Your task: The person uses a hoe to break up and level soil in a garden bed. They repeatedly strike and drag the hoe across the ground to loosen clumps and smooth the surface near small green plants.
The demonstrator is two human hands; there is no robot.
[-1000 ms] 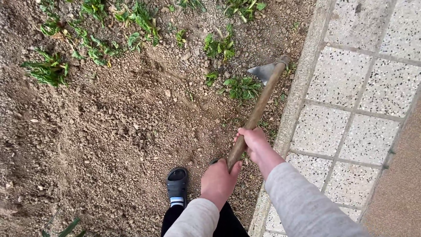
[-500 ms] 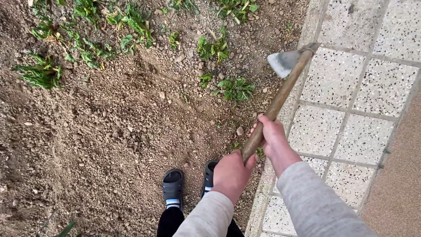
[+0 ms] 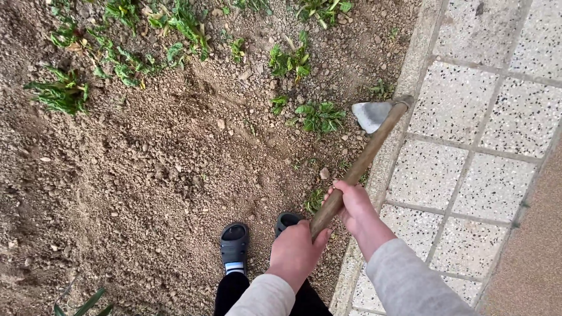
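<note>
Tilled soil bed (image 3: pixel 134 175) fills left and centre; speckled paving (image 3: pixel 468 175) lies right. A wooden-handled hoe (image 3: pixel 366 158) is held slanting up-right, its blade (image 3: pixel 370 114) lifted over the curb edge near a green weed (image 3: pixel 319 117). Right hand (image 3: pixel 354 205) is wrapped shut higher on the handle, left hand (image 3: pixel 295 254) clenched at its near end. Handle butt is hidden; forearms are cut off by the frame.

Landmark: curb (image 3: pixel 391 153). Soil bed (image 3: pixel 146 175) left of it, paving tiles (image 3: pixel 468 175) right. Hoe blade (image 3: pixel 370 114) just left of curb, weed (image 3: pixel 319 116) beside it. Two sandals (image 3: pixel 234 246) on soil, nearer than blade.
</note>
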